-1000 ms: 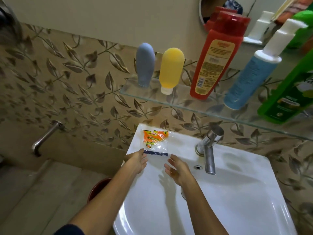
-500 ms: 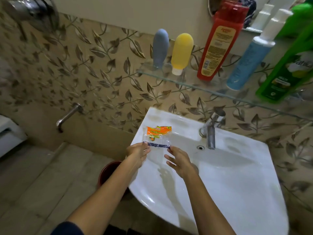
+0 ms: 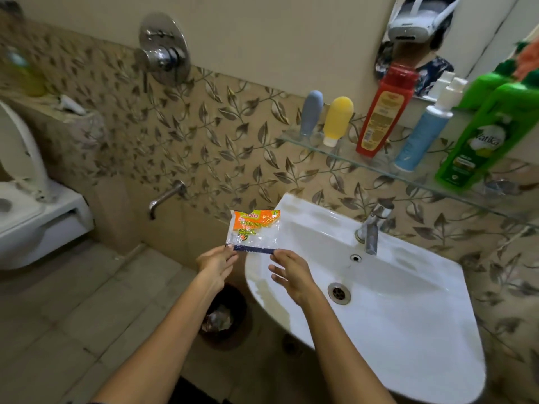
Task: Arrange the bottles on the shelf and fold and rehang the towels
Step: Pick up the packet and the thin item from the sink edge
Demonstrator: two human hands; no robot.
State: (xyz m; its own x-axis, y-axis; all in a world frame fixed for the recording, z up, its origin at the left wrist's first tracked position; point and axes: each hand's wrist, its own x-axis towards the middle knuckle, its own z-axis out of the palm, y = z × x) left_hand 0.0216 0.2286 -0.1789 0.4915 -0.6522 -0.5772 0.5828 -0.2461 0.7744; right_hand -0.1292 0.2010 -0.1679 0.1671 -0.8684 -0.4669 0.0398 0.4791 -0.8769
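Observation:
Both hands hold an empty orange and clear plastic packet by its lower edge, left of the white sink. My left hand pinches the left corner and my right hand pinches the right corner. On the glass shelf above the sink stand a grey-blue tube, a yellow tube, a red bottle, a light blue bottle with a white pump top and a green bottle. No towel is clearly in view.
A dark waste bin sits on the floor below the packet. The sink tap stands at the back of the basin. A wall spout, a shower mixer and a toilet are to the left. A mirror hangs above the shelf.
The packet has been lifted off the sink's rim and carried left, clear of the basin. The view has pulled back and turned left, bringing the bin and toilet into sight.

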